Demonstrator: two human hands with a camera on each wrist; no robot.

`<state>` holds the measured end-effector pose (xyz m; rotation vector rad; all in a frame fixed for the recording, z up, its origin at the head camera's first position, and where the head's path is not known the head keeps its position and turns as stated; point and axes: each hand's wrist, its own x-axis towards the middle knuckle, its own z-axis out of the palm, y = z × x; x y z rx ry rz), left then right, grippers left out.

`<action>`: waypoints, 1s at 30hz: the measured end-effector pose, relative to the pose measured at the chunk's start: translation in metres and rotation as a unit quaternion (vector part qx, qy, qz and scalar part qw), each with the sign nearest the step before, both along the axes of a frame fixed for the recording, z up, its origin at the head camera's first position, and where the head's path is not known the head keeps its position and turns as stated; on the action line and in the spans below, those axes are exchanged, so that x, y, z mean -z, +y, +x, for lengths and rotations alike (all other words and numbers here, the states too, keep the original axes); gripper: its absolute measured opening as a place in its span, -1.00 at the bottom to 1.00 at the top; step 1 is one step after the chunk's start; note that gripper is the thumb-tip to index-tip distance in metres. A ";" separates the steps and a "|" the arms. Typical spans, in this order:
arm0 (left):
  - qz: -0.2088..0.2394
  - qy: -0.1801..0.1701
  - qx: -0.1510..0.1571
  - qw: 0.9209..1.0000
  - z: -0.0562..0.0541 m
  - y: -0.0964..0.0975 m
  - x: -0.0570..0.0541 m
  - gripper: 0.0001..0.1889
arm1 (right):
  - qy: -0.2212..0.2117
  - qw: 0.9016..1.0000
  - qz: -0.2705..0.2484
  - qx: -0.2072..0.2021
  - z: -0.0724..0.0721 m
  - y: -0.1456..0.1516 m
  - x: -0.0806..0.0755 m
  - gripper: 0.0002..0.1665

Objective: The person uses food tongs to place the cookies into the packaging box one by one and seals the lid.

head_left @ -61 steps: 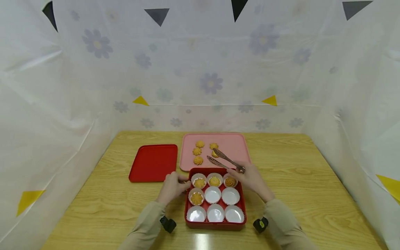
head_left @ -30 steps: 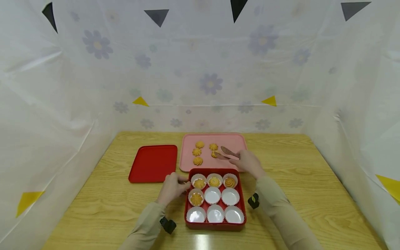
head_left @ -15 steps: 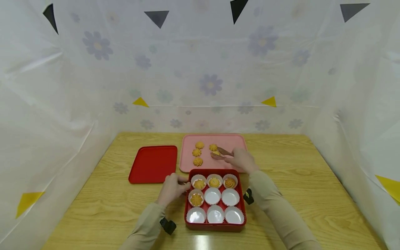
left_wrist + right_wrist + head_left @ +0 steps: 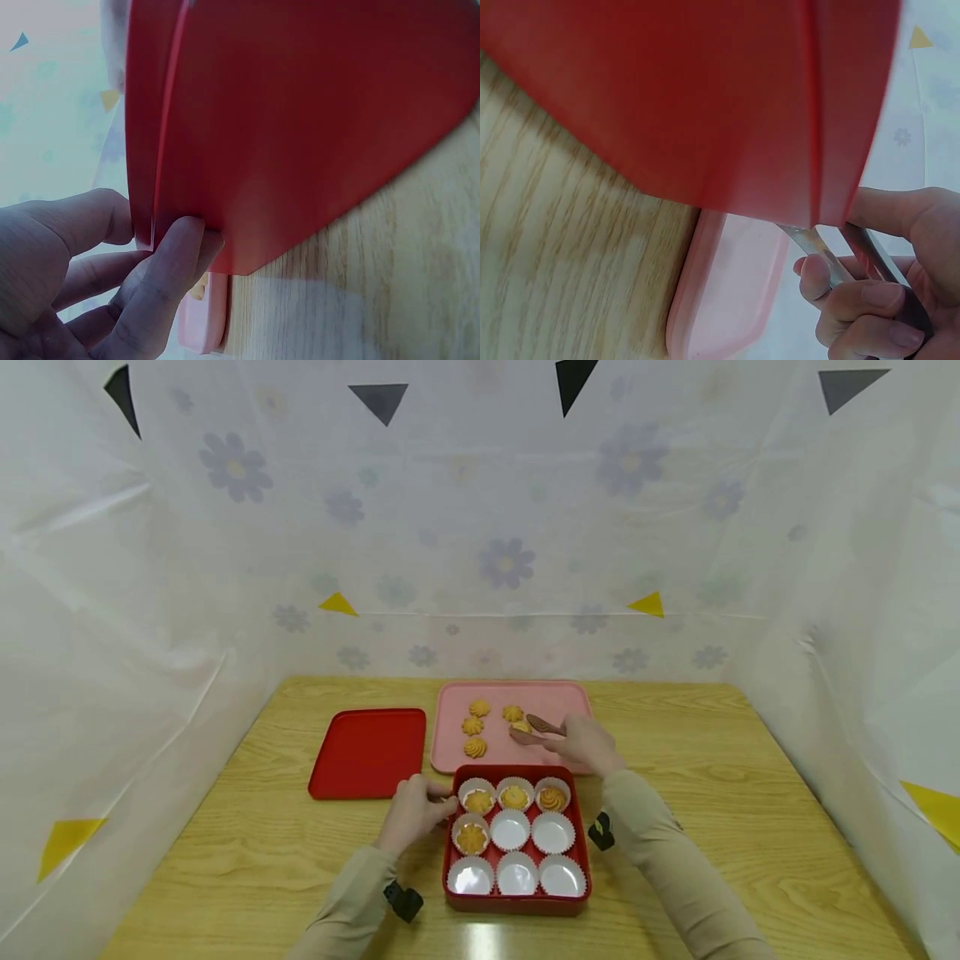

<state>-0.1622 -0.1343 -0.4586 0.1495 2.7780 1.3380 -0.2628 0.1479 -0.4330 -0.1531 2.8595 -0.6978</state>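
Observation:
My left hand [image 4: 414, 810] pinches the back left rim of a red box [image 4: 517, 906]; in the left wrist view its fingers [image 4: 169, 281] press the outer wall. White paper cups [image 4: 553, 832] line the box in rows. A piped cookie [image 4: 515, 797] sits in each back-row cup, and another in the middle row's left cup. My right hand [image 4: 588, 745] grips metal tongs [image 4: 528, 737] over the pink tray [image 4: 558, 697]. The tongs' parted tips stand either side of a swirled cookie [image 4: 520, 727] lying on the tray. In the right wrist view the box hides those tips.
Several more cookies [image 4: 473, 726] lie on the left half of the pink tray, behind the box. A flat red lid or tray [image 4: 371, 753] lies to the left on the wooden table [image 4: 247, 852]. Patterned white sheeting [image 4: 480, 527] surrounds the table.
My right hand has moved forward from beside the box's back right corner to over the tray. The tongs have lowered around a cookie. My left hand has stayed at the box.

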 end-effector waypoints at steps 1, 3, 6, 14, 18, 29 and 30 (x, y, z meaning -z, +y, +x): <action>0.001 0.000 0.000 1.000 0.000 0.000 0.000 -0.82 | 0.000 1.000 0.002 -0.001 -0.001 0.000 0.000 -0.57; 0.001 0.000 0.001 1.000 0.001 0.000 0.000 -0.81 | 0.000 1.000 0.004 -0.002 -0.002 0.000 0.001 -0.57; 0.004 -0.005 0.003 1.000 0.001 0.000 0.000 -0.81 | 0.000 1.000 0.007 -0.004 -0.003 -0.002 0.001 -0.58; 0.016 -0.013 0.008 1.000 0.000 0.000 0.001 -0.83 | 0.004 1.000 0.020 -0.009 -0.003 -0.007 -0.002 -0.61; 0.020 -0.011 0.008 1.000 0.000 0.000 0.001 -0.83 | 0.009 1.000 0.025 -0.014 -0.003 -0.008 -0.003 -0.60; 0.011 -0.006 0.004 1.000 -0.001 0.000 0.001 -0.84 | 0.016 0.999 0.035 -0.017 -0.003 -0.007 -0.003 -0.60; 0.009 -0.004 0.003 1.000 -0.001 0.000 0.001 -0.84 | 0.016 0.999 0.035 -0.018 -0.003 -0.007 -0.003 -0.60</action>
